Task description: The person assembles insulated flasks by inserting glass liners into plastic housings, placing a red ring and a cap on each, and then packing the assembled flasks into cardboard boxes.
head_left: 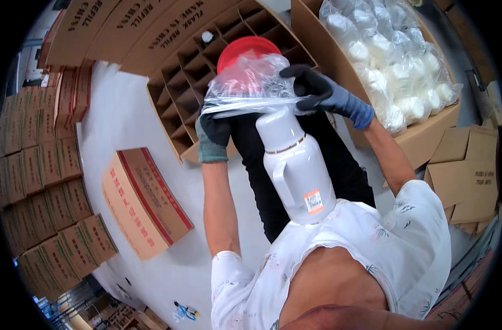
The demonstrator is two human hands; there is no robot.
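Note:
A clear plastic bag [252, 83] is stretched between my gloved hands. My left hand [213, 131], in a dark-palmed glove with a grey-green cuff, is closed on the bag's left edge, its fingers partly hidden. With a grey-blue glove on, my right hand [331, 98] pinches the bag's right edge. Just below the bag, a white vacuum flask [301, 176] with a side handle and an orange-and-white label rests on my lap against my shirt. Its white cap [279, 131] points toward the bag. Behind the bag shows a round red plastic object [248, 48], partly covered.
Ahead stands an open carton with cardboard dividers [177, 93], a small white-topped item [207, 37] in one cell. At right, another carton [427, 129] holds several bagged white pieces [396, 71]. A closed carton [144, 203] lies left, near stacked cartons [47, 154]. Flattened cardboard [465, 170] lies far right.

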